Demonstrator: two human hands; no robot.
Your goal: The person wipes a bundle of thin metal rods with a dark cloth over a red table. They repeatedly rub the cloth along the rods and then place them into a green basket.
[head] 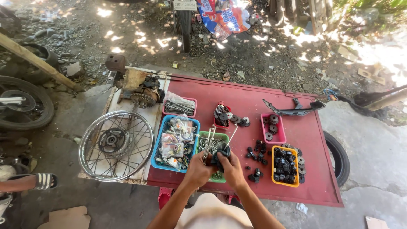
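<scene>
Thin metal spokes [208, 142], bent at one end, stand bunched and nearly upright over the green basket [224, 136] near the table's front edge; a dark rag [221, 157] is bunched right beside them.

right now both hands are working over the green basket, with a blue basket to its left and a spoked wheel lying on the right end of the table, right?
Not quite: the head view shows the spoked wheel on the left end, beyond the blue basket. Both hands, left hand and right hand, are over the green basket.
</scene>
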